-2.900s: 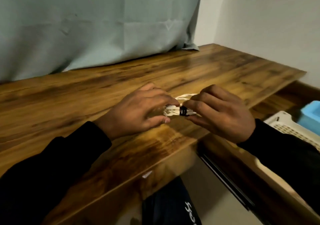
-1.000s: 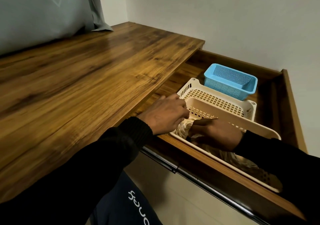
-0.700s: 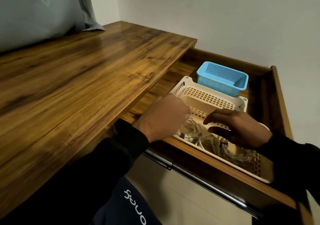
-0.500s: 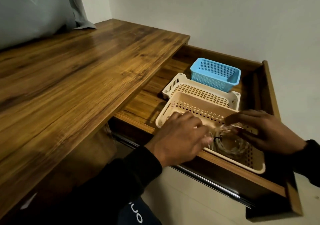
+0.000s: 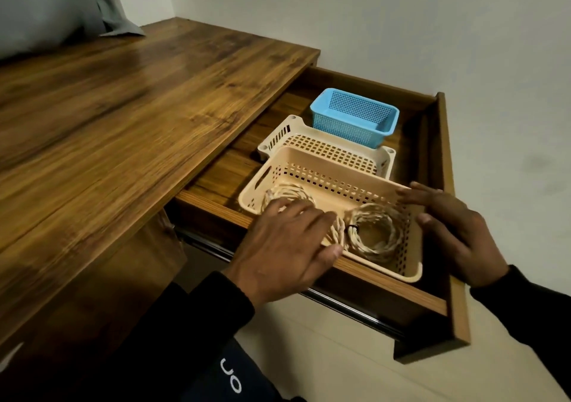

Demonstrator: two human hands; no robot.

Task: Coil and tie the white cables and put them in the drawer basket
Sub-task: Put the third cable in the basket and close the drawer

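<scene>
While the drawer (image 5: pixel 445 185) stands pulled out from under the desk (image 5: pixel 123 123), three coils are seen lying in the cream basket (image 5: pixel 327 166) nearest the front. One coil (image 5: pixel 375 231) lies at about 3 o'clock in the basket, bound by a small dark tie (image 5: pixel 353 228) on its 9 o'clock side. A second coil (image 5: pixel 289 194) lies toward 10 o'clock, and a third coil (image 5: pixel 335 234), mostly hidden, is glimpsed between them under the fingertips.

The left hand (image 5: pixel 287 247) is spread flat over the basket's near rim, fingers straight and holding nothing; it appears to be laid there so that the middle coil is pressed down or nudged into place. The right hand (image 5: pixel 454 231) is likewise held open, its fingers extended beside the basket's 3 o'clock wall, probably to keep the basket from sliding; whether the wall is actually touched cannot be told.

A white basket (image 5: pixel 309 142) is set just behind the cream one, and a blue basket (image 5: pixel 352 120) behind that, toward 12 o'clock; nothing is seen in either. No cable is seen on the desk, so the task is judged to be nearly or wholly done, with only the drawer perhaps left to be closed.
</scene>
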